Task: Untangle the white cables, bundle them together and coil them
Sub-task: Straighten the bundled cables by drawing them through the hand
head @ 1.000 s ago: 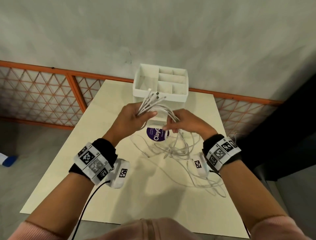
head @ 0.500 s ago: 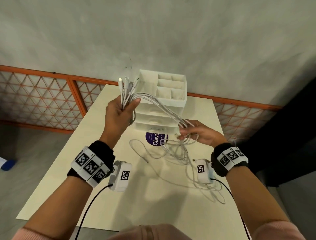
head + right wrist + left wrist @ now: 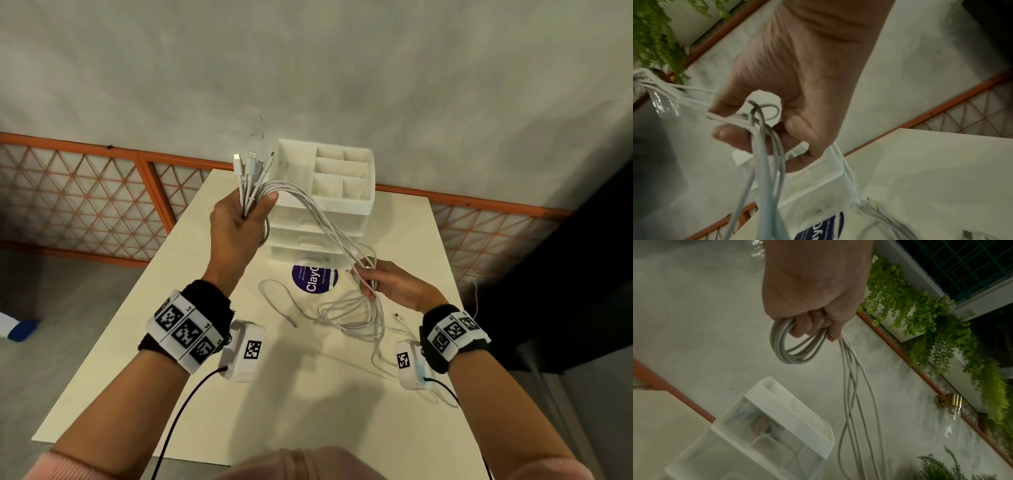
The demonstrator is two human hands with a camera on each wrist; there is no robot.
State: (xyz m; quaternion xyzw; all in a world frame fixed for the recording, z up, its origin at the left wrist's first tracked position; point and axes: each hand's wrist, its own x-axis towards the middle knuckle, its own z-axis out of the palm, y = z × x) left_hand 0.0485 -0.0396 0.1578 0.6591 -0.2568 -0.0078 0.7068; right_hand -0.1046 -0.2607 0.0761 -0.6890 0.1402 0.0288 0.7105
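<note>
My left hand (image 3: 241, 222) is raised above the table and grips the bundle of white cables (image 3: 322, 219) just below their plugs (image 3: 251, 164), which stick up above the fist. In the left wrist view a short loop of cable (image 3: 795, 347) curls out from under the left hand (image 3: 813, 301). The strands arc down to my right hand (image 3: 383, 284), lower and to the right, which pinches them between thumb and fingers (image 3: 731, 136). Below it the loose cable lengths (image 3: 352, 315) lie tangled on the table, with one end (image 3: 277, 301) trailing left.
A white drawer organiser (image 3: 329, 195) with open top compartments stands at the back of the cream table (image 3: 308, 394), just behind the cables. A purple round sticker (image 3: 313, 279) lies in front of it. An orange lattice railing (image 3: 85, 198) and grey wall lie beyond.
My left hand has lifted the plug end up and to the left, away from the right hand. The right hand has slid down the strands, lower and rightward, stretching the bundle between them.
</note>
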